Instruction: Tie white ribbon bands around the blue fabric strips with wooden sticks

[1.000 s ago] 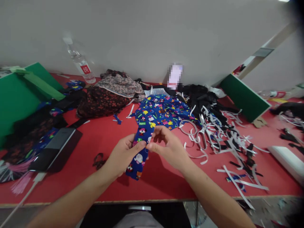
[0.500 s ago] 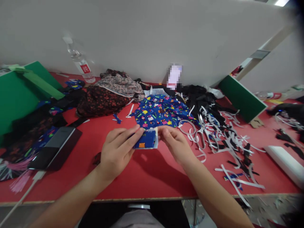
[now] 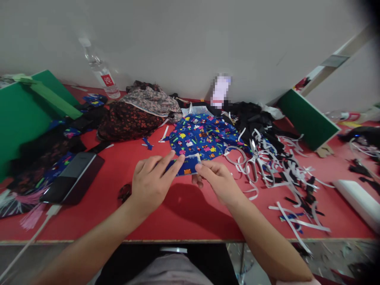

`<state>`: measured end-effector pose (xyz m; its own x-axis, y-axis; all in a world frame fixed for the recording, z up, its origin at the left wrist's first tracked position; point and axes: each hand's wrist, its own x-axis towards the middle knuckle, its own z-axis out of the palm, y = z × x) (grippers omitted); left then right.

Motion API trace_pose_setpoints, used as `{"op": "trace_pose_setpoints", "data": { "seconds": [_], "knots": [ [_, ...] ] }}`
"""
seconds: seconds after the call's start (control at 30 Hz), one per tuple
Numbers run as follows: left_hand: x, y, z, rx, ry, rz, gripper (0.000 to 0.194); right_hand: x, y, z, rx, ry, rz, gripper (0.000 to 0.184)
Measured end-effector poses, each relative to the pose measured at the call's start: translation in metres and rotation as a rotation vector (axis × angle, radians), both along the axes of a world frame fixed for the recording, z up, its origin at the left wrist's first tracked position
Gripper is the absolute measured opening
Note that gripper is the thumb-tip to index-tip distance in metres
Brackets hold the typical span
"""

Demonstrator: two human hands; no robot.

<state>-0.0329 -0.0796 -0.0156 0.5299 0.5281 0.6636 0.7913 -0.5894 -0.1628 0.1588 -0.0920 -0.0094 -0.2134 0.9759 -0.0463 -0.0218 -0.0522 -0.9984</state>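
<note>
Between my hands is a small folded piece of blue printed fabric (image 3: 187, 165) with a pale edge and an orange patch on it. My left hand (image 3: 152, 176) grips its left end, fingers laid over the top and thumb hidden. At the right end, my right hand (image 3: 218, 176) pinches the edge between thumb and fingers. Just behind lies a heap of blue cartoon-print cloth (image 3: 202, 136). Silver scissors (image 3: 254, 162) rest to the right of my right hand, beside a ring-shaped band (image 3: 235, 156).
White and black fabric strips (image 3: 297, 186) litter the right side. Dark floral cloth (image 3: 130, 120) and a water bottle (image 3: 105, 79) are at the back left. A power bank (image 3: 73, 178) with a cable sits left, a white box (image 3: 356, 202) right. Green boards (image 3: 308, 116) stand at both sides.
The folded fabric has been tilted flatter and moved slightly up and right. My right thumb now presses on its right edge, and the left fingers are spread further over it.
</note>
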Motion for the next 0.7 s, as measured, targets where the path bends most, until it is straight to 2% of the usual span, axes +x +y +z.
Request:
{"op": "trace_pose_setpoints", "data": {
  "seconds": [0.2,0.3,0.43,0.5,0.6,0.7],
  "knots": [
    [0.002,-0.002,-0.003,-0.044,0.023,0.044,0.039,0.0,-0.001,-0.004,0.002,-0.128,-0.009,0.033],
    [0.002,-0.002,-0.003,-0.224,-0.027,0.043,0.047,0.003,0.001,-0.004,0.049,-0.217,-0.035,0.028],
    [-0.001,0.004,0.007,-0.722,-0.254,-0.045,0.074,0.014,0.005,0.001,0.102,-0.325,0.053,0.023],
    [-0.004,0.008,0.014,-1.019,-0.422,-0.064,0.064,0.019,0.006,0.003,0.1,-0.303,0.115,0.021],
    [-0.006,0.012,0.018,-1.44,-0.583,-0.14,0.038,0.022,0.008,0.003,0.102,-0.241,0.14,0.021],
    [-0.005,0.012,0.015,-1.732,-0.768,-0.193,0.031,0.021,0.009,0.0,0.107,-0.181,0.121,0.025]
  ]
}}
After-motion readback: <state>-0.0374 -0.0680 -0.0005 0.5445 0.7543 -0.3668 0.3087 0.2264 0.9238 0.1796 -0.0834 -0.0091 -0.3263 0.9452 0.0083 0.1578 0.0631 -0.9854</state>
